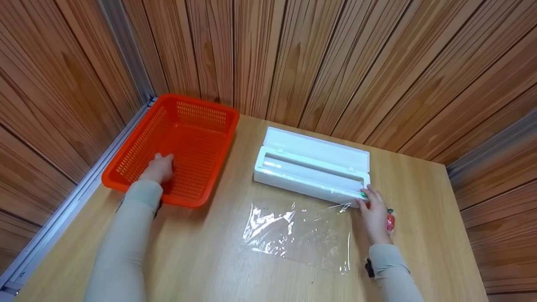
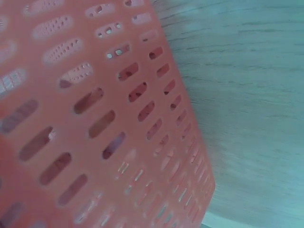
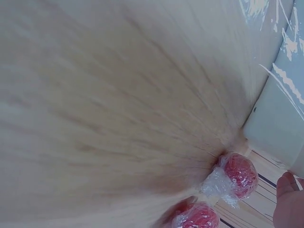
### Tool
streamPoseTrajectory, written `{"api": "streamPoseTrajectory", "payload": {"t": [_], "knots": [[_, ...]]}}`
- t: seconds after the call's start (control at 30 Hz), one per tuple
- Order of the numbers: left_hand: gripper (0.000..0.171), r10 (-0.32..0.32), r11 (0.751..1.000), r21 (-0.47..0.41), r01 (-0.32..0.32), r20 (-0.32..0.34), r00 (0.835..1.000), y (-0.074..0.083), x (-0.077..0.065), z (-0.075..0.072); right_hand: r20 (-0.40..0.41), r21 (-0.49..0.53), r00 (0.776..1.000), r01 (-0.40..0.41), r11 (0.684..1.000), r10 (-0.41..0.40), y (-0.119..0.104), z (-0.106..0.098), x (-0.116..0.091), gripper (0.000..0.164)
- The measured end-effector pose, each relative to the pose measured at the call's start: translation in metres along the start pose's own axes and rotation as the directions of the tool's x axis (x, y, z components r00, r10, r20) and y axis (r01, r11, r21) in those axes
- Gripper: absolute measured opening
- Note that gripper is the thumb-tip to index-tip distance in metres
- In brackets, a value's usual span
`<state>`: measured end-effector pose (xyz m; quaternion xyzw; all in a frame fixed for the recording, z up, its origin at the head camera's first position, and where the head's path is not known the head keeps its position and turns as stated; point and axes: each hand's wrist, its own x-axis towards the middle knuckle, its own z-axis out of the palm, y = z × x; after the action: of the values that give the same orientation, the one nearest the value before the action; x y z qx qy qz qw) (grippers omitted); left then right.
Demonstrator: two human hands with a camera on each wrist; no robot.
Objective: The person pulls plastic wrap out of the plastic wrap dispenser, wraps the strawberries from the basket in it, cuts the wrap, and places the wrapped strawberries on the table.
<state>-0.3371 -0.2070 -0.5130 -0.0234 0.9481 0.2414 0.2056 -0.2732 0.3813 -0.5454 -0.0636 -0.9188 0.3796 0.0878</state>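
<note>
My left hand (image 1: 158, 168) reaches down inside the orange plastic basket (image 1: 230, 138). Its lower fingers are hidden, and whether it holds something cannot be made out. In the left wrist view the slotted basket wall (image 2: 109, 95) blocks the hand. My right hand (image 1: 374, 212) grips the front right corner of a white cling film dispenser (image 1: 306, 188), close to a small green part (image 1: 364, 194). The dispenser's lid (image 1: 314, 147) stands raised, with a roll inside. A sheet of clear film (image 1: 302, 235) spreads from its front across the table.
Beside my right wrist lies a red, round, film-wrapped item with a green top (image 1: 390, 222). In the right wrist view two wrapped red items (image 3: 241, 175) appear. Wood-patterned walls (image 1: 251, 54) enclose the wooden table (image 1: 201, 260) at back and sides.
</note>
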Motion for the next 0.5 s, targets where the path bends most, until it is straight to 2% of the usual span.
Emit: {"api": "streamPoseTrajectory", "payload": {"t": [0.23,0.33,0.43,0.5], "knots": [[0.026,0.075,0.997,-0.02,-0.078,-0.127,0.989,0.013,0.003,-0.001,0.036,-0.006,0.999,-0.016,1.0,0.016,-0.001,0.002,0.005,0.039],[0.028,0.092,0.994,-0.048,-0.102,-0.186,0.978,0.025,0.003,-0.002,0.052,-0.008,0.998,-0.018,1.0,0.018,-0.001,0.004,0.008,0.041],[0.029,0.128,0.987,-0.061,-0.149,-0.269,0.955,0.041,0.002,-0.002,0.057,-0.027,0.998,-0.015,1.0,0.016,0.0,0.005,0.012,0.041],[0.028,0.18,0.977,-0.051,-0.208,-0.336,0.924,0.053,0.001,-0.002,0.041,-0.044,0.999,0.004,0.999,-0.003,0.001,0.006,0.015,0.04]]}}
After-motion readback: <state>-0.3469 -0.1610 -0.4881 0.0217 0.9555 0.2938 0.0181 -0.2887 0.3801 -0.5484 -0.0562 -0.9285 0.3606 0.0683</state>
